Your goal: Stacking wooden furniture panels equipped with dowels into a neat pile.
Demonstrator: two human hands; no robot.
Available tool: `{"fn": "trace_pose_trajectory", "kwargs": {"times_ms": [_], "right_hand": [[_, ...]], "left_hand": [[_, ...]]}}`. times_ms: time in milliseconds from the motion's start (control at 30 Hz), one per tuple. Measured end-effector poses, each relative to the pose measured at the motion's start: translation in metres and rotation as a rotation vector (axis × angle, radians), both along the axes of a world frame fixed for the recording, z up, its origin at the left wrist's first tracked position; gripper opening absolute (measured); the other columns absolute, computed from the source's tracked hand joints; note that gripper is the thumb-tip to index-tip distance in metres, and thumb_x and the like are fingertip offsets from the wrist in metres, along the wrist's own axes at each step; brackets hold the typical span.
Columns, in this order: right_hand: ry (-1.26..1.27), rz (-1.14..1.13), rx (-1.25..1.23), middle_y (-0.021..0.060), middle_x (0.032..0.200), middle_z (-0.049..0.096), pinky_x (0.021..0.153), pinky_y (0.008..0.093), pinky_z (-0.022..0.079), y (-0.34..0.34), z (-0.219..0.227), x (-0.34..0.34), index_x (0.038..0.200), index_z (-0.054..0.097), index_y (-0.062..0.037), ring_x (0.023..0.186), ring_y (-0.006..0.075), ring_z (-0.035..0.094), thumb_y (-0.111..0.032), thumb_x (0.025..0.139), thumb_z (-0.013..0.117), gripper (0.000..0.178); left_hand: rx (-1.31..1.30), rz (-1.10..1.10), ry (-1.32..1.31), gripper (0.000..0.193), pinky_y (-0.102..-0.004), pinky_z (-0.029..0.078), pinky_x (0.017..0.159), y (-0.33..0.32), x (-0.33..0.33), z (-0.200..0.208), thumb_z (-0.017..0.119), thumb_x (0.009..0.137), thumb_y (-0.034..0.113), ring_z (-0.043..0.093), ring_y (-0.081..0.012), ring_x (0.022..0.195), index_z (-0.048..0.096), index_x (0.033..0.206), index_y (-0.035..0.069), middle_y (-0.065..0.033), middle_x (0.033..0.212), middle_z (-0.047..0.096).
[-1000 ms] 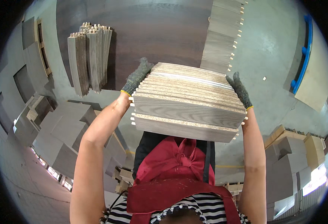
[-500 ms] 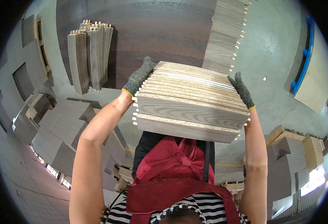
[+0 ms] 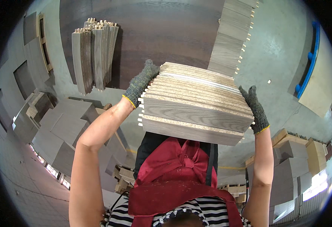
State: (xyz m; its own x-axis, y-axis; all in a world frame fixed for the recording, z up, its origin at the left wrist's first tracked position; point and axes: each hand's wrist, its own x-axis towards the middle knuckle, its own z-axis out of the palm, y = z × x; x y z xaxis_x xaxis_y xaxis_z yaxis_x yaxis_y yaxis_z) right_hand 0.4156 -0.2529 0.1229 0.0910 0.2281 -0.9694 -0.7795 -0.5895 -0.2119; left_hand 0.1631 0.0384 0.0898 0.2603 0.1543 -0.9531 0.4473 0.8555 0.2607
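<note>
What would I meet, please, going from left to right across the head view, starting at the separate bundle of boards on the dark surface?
Separate bundle of boards → left gloved hand → large stack of boards → right gloved hand → blue-edged panel.

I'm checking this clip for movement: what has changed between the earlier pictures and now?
The right hand slid nearer the body along the board stack's right end. Nothing was visibly grasped or released. The left hand stays at the stack's left end; the separate bundle of strips lies as before.
</note>
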Motion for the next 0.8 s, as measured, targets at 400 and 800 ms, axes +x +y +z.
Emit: {"fn": "trace_pose_trajectory", "kwargs": {"times_ms": [400,800], "right_hand": [[0.105,-0.090,-0.006,0.0170,0.147,0.040,0.108,0.0324,0.038,-0.001,-0.006,-0.001,0.147,0.033,0.0011,0.130,0.0228,0.045,-0.067,0.093,0.042,0.088],[-0.006,-0.129,-0.081,0.0134,0.145,0.046,0.107,0.0365,0.035,-0.011,0.031,0.003,0.143,0.046,-0.0065,0.131,0.0263,0.045,-0.074,0.091,0.034,0.086]], "left_hand": [[-0.002,0.042,0.032,0.052,-0.0265,0.046,0.097,-0.003,-0.004,-0.009,0.048,0.100,0.047,0.059,-0.0104,0.105,0.060,0.126,0.004,-0.0028,0.120,0.063],[0.171,-0.535,-0.040,0.068,-0.0336,0.030,0.113,0.020,-0.019,0.028,0.039,0.099,0.053,0.042,-0.0221,0.135,0.045,0.140,-0.001,-0.0137,0.144,0.048]]}}
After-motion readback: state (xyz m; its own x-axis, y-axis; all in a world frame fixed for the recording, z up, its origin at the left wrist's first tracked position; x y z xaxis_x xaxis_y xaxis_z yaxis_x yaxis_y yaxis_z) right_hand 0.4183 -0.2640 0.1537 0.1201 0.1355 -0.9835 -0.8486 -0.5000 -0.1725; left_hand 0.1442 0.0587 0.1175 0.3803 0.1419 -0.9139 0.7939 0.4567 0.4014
